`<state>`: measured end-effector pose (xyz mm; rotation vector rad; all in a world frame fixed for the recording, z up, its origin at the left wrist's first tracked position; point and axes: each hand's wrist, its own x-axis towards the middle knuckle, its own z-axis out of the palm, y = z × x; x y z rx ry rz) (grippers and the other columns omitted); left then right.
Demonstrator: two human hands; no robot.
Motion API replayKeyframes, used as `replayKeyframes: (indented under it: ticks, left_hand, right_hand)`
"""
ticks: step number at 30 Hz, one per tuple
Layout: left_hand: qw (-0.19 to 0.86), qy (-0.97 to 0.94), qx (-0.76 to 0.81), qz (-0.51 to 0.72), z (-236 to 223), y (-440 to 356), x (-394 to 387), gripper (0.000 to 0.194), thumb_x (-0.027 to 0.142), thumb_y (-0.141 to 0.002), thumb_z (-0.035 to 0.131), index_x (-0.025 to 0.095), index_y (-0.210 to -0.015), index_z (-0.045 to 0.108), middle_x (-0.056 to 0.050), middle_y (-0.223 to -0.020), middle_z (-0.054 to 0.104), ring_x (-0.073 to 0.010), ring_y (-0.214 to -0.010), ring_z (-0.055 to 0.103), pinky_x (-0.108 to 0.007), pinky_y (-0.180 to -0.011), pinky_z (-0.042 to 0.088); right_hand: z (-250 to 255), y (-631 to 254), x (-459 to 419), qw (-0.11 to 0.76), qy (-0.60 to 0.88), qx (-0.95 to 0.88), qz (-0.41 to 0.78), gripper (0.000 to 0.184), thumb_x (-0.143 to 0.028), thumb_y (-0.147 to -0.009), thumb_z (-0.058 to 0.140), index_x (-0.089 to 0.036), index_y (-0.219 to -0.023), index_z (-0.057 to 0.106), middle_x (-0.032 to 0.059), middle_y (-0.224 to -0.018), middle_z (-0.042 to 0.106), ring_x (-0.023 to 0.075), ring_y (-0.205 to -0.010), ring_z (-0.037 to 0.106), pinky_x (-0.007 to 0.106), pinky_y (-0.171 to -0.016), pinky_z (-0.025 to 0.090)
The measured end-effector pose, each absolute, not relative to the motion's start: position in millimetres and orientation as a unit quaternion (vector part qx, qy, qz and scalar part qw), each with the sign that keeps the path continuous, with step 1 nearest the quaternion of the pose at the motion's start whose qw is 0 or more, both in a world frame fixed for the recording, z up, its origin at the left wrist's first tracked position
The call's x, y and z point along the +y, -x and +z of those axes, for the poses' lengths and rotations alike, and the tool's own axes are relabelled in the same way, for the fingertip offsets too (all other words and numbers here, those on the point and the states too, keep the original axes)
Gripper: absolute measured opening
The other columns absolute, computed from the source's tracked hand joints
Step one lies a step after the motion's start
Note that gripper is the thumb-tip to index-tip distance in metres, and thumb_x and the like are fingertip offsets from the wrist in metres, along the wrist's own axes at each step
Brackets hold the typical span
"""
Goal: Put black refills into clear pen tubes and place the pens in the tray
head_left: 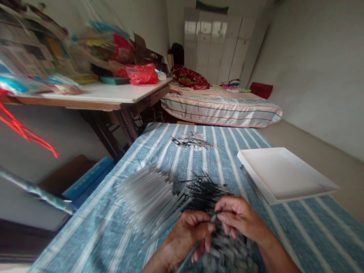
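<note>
My left hand (pixel 193 231) is closed around a thin grey tube (pixel 190 258), whose lower end slants out beneath the fingers. The fingertips of my right hand (pixel 241 218) pinch a small dark piece (pixel 214 217) at the tube's upper end, and the two hands nearly touch. To the left lies a blurred heap of long grey tubes (pixel 148 197). Just beyond my hands is a pile of slim black sticks (pixel 206 191). Below them, a heap of short grey pieces (pixel 230 252) is partly hidden by my hands.
A striped blue cloth (pixel 108 212) covers the table. On the right sits a shallow white tray (pixel 287 174). Farther off lies a small bunch of thin sticks (pixel 193 141). A cluttered white table (pixel 119 94) stands at left, a bed (pixel 222 108) behind.
</note>
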<state>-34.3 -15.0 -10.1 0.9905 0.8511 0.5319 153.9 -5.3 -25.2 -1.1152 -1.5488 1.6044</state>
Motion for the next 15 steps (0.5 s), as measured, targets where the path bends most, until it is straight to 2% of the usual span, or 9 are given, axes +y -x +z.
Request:
replayKeyframes:
  ticks: [2, 6, 10, 13, 15]
  left_hand:
    - [0.761, -0.455, 0.395, 0.241, -10.2, 34.2, -14.5, 0.03, 0.04, -0.075, 0.06, 0.01, -0.07, 0.062, 0.0, -0.048, 0.059, -0.003, -0.027, 0.037, -0.015, -0.028, 0.023]
    - [0.758, -0.463, 0.396, 0.233, -9.2, 32.1, -14.2, 0.028, 0.037, -0.074, 0.06, 0.009, -0.068, 0.062, 0.001, -0.047, 0.058, -0.0028, -0.026, 0.036, -0.014, -0.027, 0.022]
    - [0.751, -0.475, 0.397, 0.229, -10.5, 31.2, -15.0, 0.026, 0.035, -0.076, 0.058, 0.009, -0.071, 0.063, 0.001, -0.048, 0.058, -0.0027, -0.026, 0.036, -0.014, -0.027, 0.022]
    - [0.75, -0.475, 0.398, 0.232, -11.5, 31.9, -15.0, 0.026, 0.034, -0.076, 0.058, 0.009, -0.069, 0.061, 0.0, -0.048, 0.059, -0.0028, -0.026, 0.036, -0.014, -0.027, 0.023]
    - [0.749, -0.474, 0.401, 0.229, -11.4, 32.4, -14.7, 0.026, 0.033, -0.076, 0.057, 0.009, -0.068, 0.06, 0.0, -0.048, 0.059, -0.0027, -0.026, 0.036, -0.014, -0.027, 0.023]
  right_hand:
    - [-24.2, -153.0, -5.6, 0.314, 0.433, -0.593, 0.601, 0.035, -0.046, -0.076, 0.061, -0.014, -0.087, 0.054, -0.0056, -0.048, 0.055, 0.0039, -0.031, 0.04, 0.013, -0.033, 0.031]
    - [-22.5, -150.7, -6.0, 0.307, 0.451, -0.61, 0.575, 0.031, -0.045, -0.08, 0.055, -0.014, -0.075, 0.053, -0.0059, -0.044, 0.052, 0.0035, -0.03, 0.039, 0.013, -0.031, 0.028]
    - [-24.0, -151.1, -5.6, 0.296, 0.435, -0.596, 0.606, 0.035, -0.046, -0.076, 0.06, -0.015, -0.091, 0.054, -0.0054, -0.051, 0.057, 0.0047, -0.033, 0.043, 0.013, -0.033, 0.033]
    - [-27.1, -151.9, -5.0, 0.285, 0.469, -0.602, 0.58, 0.034, -0.049, -0.08, 0.054, -0.015, -0.074, 0.051, -0.0065, -0.043, 0.052, 0.0034, -0.028, 0.039, 0.012, -0.03, 0.026]
    - [-28.3, -152.6, -4.9, 0.29, 0.464, -0.601, 0.582, 0.036, -0.049, -0.082, 0.051, -0.015, -0.07, 0.05, -0.0062, -0.042, 0.051, 0.0032, -0.027, 0.037, 0.012, -0.03, 0.025]
